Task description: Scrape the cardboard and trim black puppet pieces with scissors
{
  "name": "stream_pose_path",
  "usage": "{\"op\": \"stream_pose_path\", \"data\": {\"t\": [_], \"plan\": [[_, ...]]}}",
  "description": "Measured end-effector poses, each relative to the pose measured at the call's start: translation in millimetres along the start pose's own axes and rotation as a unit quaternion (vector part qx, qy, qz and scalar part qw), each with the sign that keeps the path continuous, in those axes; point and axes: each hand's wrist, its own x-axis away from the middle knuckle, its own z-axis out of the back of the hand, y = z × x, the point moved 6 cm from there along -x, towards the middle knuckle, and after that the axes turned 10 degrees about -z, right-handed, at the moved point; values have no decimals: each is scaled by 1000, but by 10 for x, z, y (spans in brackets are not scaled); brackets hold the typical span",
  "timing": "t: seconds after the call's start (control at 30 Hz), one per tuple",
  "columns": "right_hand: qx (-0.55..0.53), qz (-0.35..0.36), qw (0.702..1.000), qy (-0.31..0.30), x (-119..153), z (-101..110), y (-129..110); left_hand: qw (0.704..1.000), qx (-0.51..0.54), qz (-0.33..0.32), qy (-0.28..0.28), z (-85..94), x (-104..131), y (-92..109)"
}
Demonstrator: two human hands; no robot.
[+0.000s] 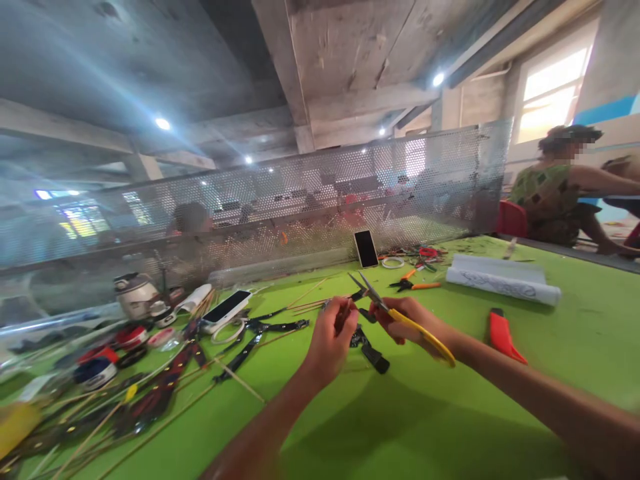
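Note:
My right hand (409, 319) is closed around a pair of scissors (374, 293) with yellow handles. The blades stand parted and point up and to the left. Beside it, my left hand (331, 337) is closed in a pinch, and a small dark piece shows at its fingers, too blurred to name. Just below and between both hands, a black strip-like piece (375, 359) lies on the green tabletop (410, 420). Thin sticks (313, 306) and black branching strips (260, 328) lie left of my left hand.
Orange-handled pliers (407, 285), a leaning tablet-like device (367, 249), a paper roll (503, 283) and a red-handled tool (504, 337) lie beyond and to the right. At left are a phone (229, 307), tape rolls (95, 373) and a kettle (134, 297). Perforated metal panel (300, 207) behind; a person (550, 187) sits right.

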Motion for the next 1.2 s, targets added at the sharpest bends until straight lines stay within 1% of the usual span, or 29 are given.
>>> {"op": "stream_pose_path", "data": {"t": [0.07,0.23,0.4,0.5,0.57,0.6,0.67,0.77,0.83,0.9,0.97,1.0,1.07,1.1,1.13,1.2], "plan": [[-9,-10,1000,-12,29,-68,-34,1000,17,-6,8,14,-5,45],[-6,0,1000,-28,101,-195,-86,997,71,-16,14,39,-7,145],[-41,-3,998,-39,153,-253,-63,996,85,-12,8,66,-4,185],[-68,-8,995,-68,173,-320,-88,995,99,-12,8,90,-10,213],[-57,-1,996,-70,175,-359,-119,994,104,-15,9,111,-22,227],[-36,4,998,-55,171,-362,-134,995,102,-16,7,119,-30,227],[23,13,1000,-2,165,-339,-151,996,90,-18,-5,127,-47,210],[129,18,988,88,192,-270,-151,997,68,-16,-25,121,-57,156],[214,29,965,148,249,-207,-158,997,66,-14,-34,102,-48,118],[295,48,933,201,335,-140,-175,996,73,-10,-45,72,-29,89],[342,69,908,231,423,-86,-188,995,81,-5,-62,35,-10,70],[350,76,902,240,462,-60,-191,994,80,0,-73,16,-2,63],[337,74,905,248,519,-13,-181,994,63,11,-93,-13,8,58],[312,62,916,245,532,3,-163,994,51,16,-99,-21,11,64],[273,45,932,235,539,8,-138,994,40,20,-103,-29,13,76],[157,13,967,201,544,-22,-83,993,32,22,-107,-46,19,121]]}}
